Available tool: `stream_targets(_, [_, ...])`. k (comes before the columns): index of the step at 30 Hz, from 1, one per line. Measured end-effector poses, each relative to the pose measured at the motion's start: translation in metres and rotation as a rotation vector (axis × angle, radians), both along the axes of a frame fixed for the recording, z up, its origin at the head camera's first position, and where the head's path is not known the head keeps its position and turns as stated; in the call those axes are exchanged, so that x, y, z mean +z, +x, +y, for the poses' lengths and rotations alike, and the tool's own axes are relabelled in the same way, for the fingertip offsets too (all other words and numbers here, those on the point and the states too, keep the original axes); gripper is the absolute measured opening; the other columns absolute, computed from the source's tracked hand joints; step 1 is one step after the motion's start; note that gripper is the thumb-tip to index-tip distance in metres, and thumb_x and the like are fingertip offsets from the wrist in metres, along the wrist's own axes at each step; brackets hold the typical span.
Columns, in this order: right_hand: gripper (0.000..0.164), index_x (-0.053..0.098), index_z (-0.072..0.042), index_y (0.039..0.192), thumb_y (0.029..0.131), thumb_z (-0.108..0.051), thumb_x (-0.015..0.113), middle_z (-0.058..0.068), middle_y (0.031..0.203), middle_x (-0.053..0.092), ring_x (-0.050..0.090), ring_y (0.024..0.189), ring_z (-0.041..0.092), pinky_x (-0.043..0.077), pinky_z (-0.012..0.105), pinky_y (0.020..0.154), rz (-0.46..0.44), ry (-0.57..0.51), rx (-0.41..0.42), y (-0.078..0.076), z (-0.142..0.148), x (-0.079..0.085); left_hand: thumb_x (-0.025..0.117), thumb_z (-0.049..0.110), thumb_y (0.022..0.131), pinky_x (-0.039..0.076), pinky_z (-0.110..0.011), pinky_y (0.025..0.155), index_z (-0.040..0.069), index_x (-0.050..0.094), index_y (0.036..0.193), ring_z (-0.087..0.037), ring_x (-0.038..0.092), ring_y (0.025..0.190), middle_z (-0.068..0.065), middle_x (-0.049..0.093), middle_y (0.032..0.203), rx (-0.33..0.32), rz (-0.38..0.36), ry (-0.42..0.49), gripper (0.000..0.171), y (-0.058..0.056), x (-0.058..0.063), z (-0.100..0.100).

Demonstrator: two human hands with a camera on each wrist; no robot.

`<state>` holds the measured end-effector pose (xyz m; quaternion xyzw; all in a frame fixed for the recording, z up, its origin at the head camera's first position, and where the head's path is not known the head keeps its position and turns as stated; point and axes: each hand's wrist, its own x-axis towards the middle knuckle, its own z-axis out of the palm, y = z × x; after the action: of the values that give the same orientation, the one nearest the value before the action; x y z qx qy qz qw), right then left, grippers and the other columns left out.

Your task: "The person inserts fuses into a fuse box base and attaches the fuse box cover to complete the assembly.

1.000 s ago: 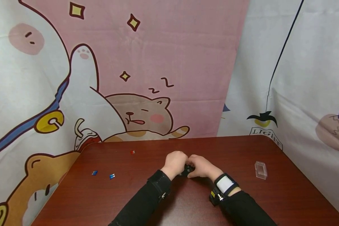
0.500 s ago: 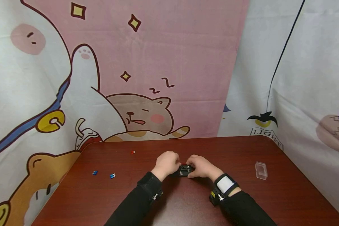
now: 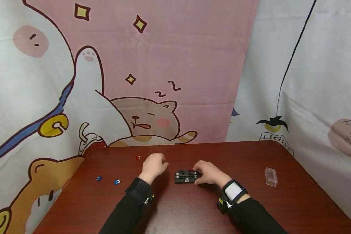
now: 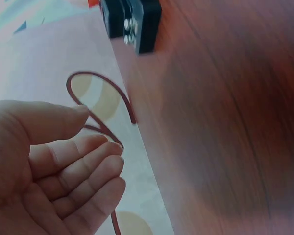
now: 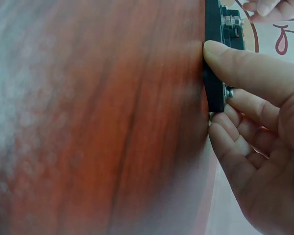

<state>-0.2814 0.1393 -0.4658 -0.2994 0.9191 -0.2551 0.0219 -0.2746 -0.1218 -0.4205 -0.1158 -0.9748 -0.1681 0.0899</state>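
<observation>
A black block with metal screw terminals [image 3: 185, 177] lies on the table, a bit of red showing at its back edge. My right hand [image 3: 210, 172] pinches its right end, the thumb on the near side and fingers behind, as the right wrist view also shows. My left hand [image 3: 154, 166] is in the air left of the block, apart from it. In the left wrist view the left hand [image 4: 63, 166] holds nothing, with its fingers loosely bent. A small red piece with two light prongs [image 3: 138, 157] lies beyond it to the left.
Two small blue pieces with light ends, one nearer [image 3: 117, 182] and one farther left [image 3: 98, 178], lie on the brown table [image 3: 201, 214]. A clear plastic box [image 3: 270, 177] rests at the right. Printed cloth [image 3: 204, 81] hangs behind the table.
My left hand has moved left, away from the block, leaving the block's left end uncovered. The right hand stays in place, gripping the block.
</observation>
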Motion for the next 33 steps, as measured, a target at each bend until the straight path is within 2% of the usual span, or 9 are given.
stream_targets(7, [0.040, 0.067, -0.007, 0.101, 0.070, -0.018, 0.090, -0.001, 0.097, 0.059, 0.060, 0.088, 0.019, 0.051, 0.040, 0.080, -0.008, -0.001, -0.008, 0.001, -0.001, 0.001, 0.078, 0.020, 0.084, 0.050, -0.041, 0.063, 0.006, 0.071, 0.087, -0.024, 0.062, 0.074, -0.005, 0.067, 0.083, 0.093, -0.019, 0.027, 0.015, -0.001, -0.001, -0.027])
stream_targets(17, [0.040, 0.067, -0.007, 0.101, 0.070, -0.019, 0.090, 0.000, 0.097, 0.059, 0.060, 0.087, 0.019, 0.051, 0.040, 0.080, 0.001, 0.006, 0.000, 0.001, -0.001, 0.001, 0.078, 0.020, 0.084, 0.047, -0.039, 0.058, 0.005, 0.070, 0.084, -0.020, 0.054, 0.066, -0.004, 0.063, 0.076, 0.133, -0.044, 0.003, 0.017, 0.005, -0.007, -0.063])
stream_targets(23, [0.040, 0.067, -0.007, 0.103, 0.071, -0.019, 0.089, -0.001, 0.099, 0.060, 0.059, 0.089, 0.019, 0.051, 0.041, 0.082, -0.025, 0.009, -0.015, 0.001, -0.001, 0.002, 0.076, 0.019, 0.086, 0.042, -0.035, 0.054, 0.006, 0.069, 0.081, -0.019, 0.051, 0.061, -0.002, 0.059, 0.070, 0.157, -0.087, 0.020, 0.016, 0.010, -0.009, -0.087])
stream_targets(33, [0.040, 0.068, -0.008, 0.103, 0.072, -0.020, 0.089, 0.000, 0.100, 0.060, 0.059, 0.089, 0.019, 0.050, 0.041, 0.082, -0.029, 0.018, -0.020, 0.000, -0.002, 0.003, 0.075, 0.020, 0.086, 0.043, -0.037, 0.056, 0.003, 0.070, 0.084, -0.019, 0.052, 0.063, -0.003, 0.060, 0.073, 0.196, -0.139, 0.033, 0.018, 0.021, -0.007, -0.122])
